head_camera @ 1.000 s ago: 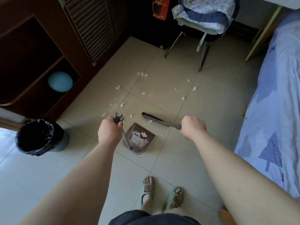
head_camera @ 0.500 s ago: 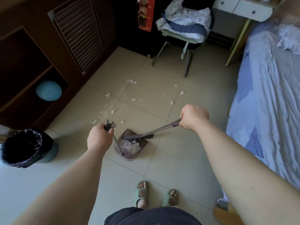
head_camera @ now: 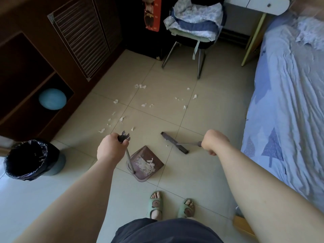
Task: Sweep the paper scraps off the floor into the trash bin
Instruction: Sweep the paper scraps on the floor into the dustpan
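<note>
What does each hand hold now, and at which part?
The left hand grips the brown plastic dustpan by the top of its long grey handle; the right hand grips the dark flat-headed broom by the end of its thin handle.

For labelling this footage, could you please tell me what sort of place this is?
Most likely a home bedroom: a blue-covered bed along the right, a chair piled with bedding, and a dark wooden cabinet beside the tiled floor.
</note>
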Action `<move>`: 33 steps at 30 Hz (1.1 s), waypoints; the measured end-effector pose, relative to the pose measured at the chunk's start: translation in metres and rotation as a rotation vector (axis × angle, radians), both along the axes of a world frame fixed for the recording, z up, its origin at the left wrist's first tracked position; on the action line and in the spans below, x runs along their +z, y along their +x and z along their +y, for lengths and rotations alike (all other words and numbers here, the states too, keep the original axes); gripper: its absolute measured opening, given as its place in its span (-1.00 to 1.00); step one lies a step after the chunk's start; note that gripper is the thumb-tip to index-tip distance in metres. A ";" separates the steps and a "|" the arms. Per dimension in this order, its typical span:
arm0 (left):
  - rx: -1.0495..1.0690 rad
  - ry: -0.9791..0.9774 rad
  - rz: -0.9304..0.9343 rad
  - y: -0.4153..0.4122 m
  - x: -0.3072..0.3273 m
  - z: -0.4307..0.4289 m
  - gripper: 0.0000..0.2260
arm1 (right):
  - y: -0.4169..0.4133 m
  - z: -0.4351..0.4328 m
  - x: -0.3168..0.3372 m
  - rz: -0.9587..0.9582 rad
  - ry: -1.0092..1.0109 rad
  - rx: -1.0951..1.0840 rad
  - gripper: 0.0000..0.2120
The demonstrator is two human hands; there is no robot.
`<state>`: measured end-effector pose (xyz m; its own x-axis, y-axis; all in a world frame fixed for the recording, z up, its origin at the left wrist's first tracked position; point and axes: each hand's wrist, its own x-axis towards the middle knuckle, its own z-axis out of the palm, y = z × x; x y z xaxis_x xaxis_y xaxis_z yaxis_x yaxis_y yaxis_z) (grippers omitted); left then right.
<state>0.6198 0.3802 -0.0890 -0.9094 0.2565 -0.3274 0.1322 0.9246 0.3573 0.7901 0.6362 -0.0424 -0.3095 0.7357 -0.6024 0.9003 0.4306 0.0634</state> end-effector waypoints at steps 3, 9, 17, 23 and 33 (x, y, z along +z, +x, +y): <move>-0.008 -0.002 -0.027 0.001 -0.001 0.003 -0.78 | 0.005 -0.003 -0.015 -0.021 -0.209 -0.076 -0.85; -0.033 -0.011 -0.040 0.004 -0.001 0.004 -0.80 | 0.005 -0.027 -0.014 -0.070 -0.167 0.095 -0.69; -0.031 0.035 -0.034 0.006 0.001 0.005 -0.79 | -0.018 -0.017 0.016 -0.115 -0.341 0.175 -0.81; -0.019 0.074 -0.036 0.006 0.003 0.004 -0.79 | -0.027 0.009 0.035 -0.034 -0.290 0.062 -0.94; 0.030 0.098 -0.069 0.011 0.003 0.004 -0.79 | -0.025 -0.001 0.010 -0.053 -0.113 0.190 -0.76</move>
